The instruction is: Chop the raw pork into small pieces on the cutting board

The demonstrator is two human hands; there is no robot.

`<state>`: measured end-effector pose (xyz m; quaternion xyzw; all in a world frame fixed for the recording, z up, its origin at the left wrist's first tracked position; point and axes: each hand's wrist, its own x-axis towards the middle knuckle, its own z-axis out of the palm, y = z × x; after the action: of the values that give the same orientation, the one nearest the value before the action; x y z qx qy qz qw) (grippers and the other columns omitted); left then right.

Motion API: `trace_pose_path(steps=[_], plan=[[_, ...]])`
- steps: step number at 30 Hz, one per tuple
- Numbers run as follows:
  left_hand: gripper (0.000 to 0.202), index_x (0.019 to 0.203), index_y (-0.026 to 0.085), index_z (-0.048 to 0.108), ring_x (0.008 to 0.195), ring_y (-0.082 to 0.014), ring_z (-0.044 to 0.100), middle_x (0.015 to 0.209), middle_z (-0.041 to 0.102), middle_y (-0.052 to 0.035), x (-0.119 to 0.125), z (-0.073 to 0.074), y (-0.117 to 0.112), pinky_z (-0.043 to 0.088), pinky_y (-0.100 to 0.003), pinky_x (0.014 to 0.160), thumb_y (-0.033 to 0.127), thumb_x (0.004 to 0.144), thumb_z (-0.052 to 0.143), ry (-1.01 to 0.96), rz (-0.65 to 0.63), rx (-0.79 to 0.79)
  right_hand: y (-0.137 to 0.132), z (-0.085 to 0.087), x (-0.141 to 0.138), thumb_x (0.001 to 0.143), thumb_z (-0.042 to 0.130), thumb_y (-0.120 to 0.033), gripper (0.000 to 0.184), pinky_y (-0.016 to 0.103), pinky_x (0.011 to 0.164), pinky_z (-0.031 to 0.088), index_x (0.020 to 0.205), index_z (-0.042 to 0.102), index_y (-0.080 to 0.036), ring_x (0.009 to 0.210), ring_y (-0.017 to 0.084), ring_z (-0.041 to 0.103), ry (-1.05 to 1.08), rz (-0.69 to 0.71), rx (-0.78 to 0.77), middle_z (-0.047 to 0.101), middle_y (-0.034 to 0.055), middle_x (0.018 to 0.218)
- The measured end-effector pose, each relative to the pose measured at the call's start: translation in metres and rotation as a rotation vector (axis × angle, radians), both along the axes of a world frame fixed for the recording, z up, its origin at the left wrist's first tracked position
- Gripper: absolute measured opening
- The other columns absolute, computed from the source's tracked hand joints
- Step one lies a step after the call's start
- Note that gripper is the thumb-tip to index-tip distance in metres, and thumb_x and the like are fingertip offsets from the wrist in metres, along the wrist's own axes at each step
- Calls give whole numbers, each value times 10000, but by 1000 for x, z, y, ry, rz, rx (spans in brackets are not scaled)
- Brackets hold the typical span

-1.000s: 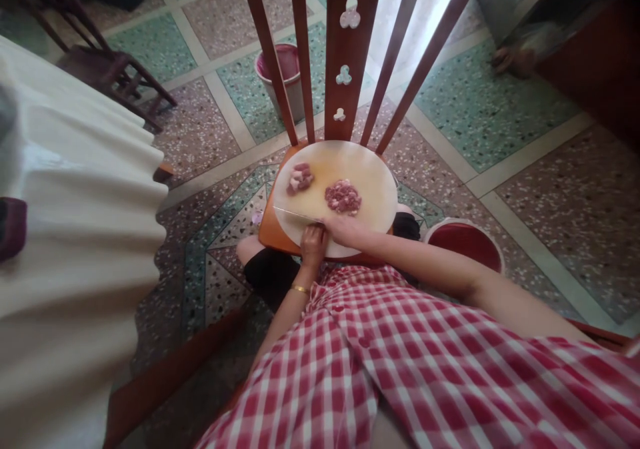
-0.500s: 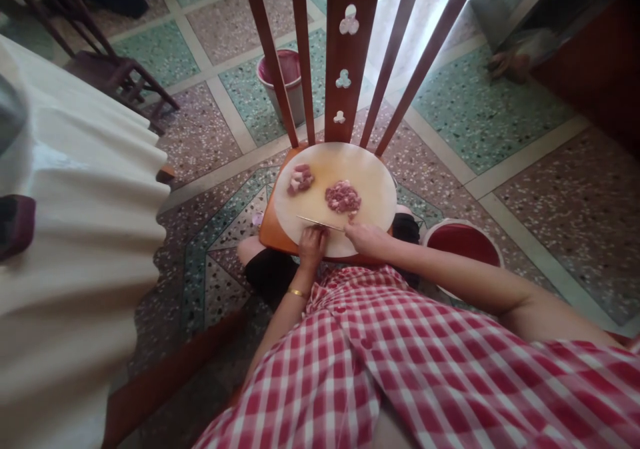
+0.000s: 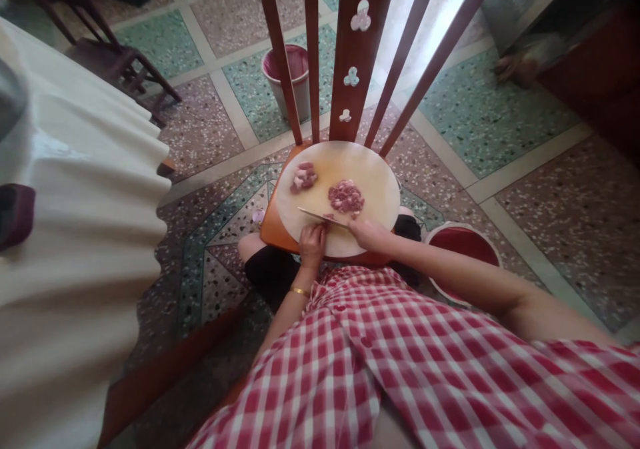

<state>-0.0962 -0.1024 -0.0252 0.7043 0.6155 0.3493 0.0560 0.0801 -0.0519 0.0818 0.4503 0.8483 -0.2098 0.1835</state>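
A round, pale cutting board [image 3: 373, 162] lies on a wooden chair seat in front of me. My right hand [image 3: 369, 233] is closed round the handle of a knife [image 3: 315, 214], whose thin blade points left across the near part of the board. My left hand [image 3: 313, 242] rests at the board's near edge, fingers bent and pressed together just below the blade; what they pinch is hidden. Small meat bits [image 3: 329, 216] lie by the blade. Beyond it sits a heap of chopped meat [image 3: 346, 197], with larger meat chunks [image 3: 303, 177] at the board's far left.
The slatted chair back [image 3: 353, 55] rises behind the board. A bin [image 3: 293, 92] stands on the floor beyond it, and a red round tub [image 3: 465, 245] is at the right. A cloth-covered table [image 3: 95, 235] and another chair [image 3: 107, 62] are on the left.
The knife has shifted slightly away from my left fingers, toward the chopped meat, and small bits now show beside the blade. My left hand has hardly moved. The view has shifted a little.
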Motion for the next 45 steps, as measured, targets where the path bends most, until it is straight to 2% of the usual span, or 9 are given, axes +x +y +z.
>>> trace_pose_path(steps=[4,9,15,20,29,33,38,42,45], plan=[[208,955,172,629,872,-190,539,884,618,-86,0,2,2,451,-354,827,248,894,446,-34,-13,-19,-1,11,18,900,304,-175,353,300,653,442,1223,441,-145,804,234,639,-65,-67,49,661,126,878],[192,935,164,623,948,-200,534,978,590,-105,-2,6,-1,464,-359,841,251,885,458,-33,36,25,-6,18,2,920,296,-225,280,285,645,432,1096,503,-156,823,234,637,-20,-51,39,659,123,858],[205,1033,185,597,1013,-197,539,992,611,-99,-4,10,-9,456,-362,889,214,884,458,-52,-150,-8,-16,17,0,934,293,-269,272,302,660,437,1058,511,-163,856,242,633,-30,-17,2,656,130,939],[212,1023,184,604,973,-200,562,980,632,-98,-1,3,-8,466,-371,870,215,892,441,-50,-125,-48,-17,20,5,903,378,-272,235,285,651,442,1044,519,-147,826,237,641,-44,17,-33,663,128,888],[216,1005,156,612,946,-216,571,942,632,-116,0,-5,-7,478,-361,816,223,884,447,-12,-82,-25,-1,8,-42,903,286,-152,339,317,738,446,1189,469,-150,911,235,621,56,24,-64,647,136,1025],[205,964,170,619,913,-204,565,921,623,-102,0,-1,-7,474,-360,809,239,892,440,-11,-78,-48,-4,8,-20,888,327,-154,362,310,731,439,1223,464,-132,892,243,625,22,28,-67,654,140,981],[185,980,178,611,954,-196,547,955,613,-93,1,4,-7,465,-356,841,251,887,468,-50,-62,-25,-13,19,14,928,297,-240,340,299,674,441,1200,476,-141,847,241,634,-34,-44,-7,659,136,911],[184,952,177,618,920,-200,562,901,620,-93,-1,-1,-7,470,-362,819,244,887,459,-22,-74,-1,-17,21,7,907,379,-276,268,299,676,453,1092,523,-145,822,239,639,-10,-3,-45,657,130,917],[197,960,184,620,925,-203,566,895,622,-91,-3,-7,-7,471,-366,816,240,890,444,-18,-84,-22,-13,16,-16,895,365,-200,265,294,715,457,1082,541,-136,875,230,632,15,20,-54,658,138,955]])
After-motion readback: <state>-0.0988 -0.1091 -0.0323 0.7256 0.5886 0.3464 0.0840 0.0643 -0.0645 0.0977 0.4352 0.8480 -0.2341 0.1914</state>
